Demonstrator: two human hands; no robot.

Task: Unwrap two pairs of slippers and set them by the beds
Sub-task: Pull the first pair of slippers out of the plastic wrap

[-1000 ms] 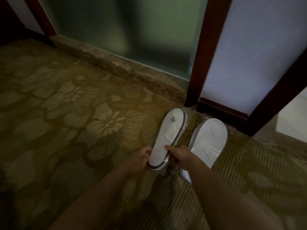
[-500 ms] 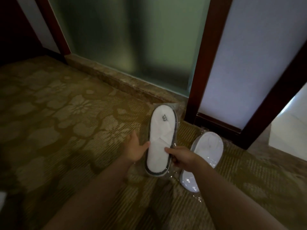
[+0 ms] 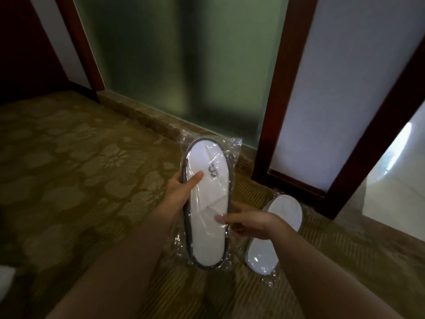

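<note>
Wrapped slippers (image 3: 208, 217) held upright above carpet (image 3: 69, 180), clear wrap intact. Left hand (image 3: 178, 192) curled round left edge, thumb pressed on top. Right hand (image 3: 248, 223) pinching right edge mid-length. Second pack (image 3: 274, 231) flat on carpet just right, near door frame (image 3: 272, 111).

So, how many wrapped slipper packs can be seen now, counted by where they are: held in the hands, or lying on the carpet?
Held in the hands: 1, the slipper pack with the dark edge, between the left hand and the right hand.
Lying on the carpet: 1, the second pack near the door frame.
Total: 2 packs, both in plastic.
</note>
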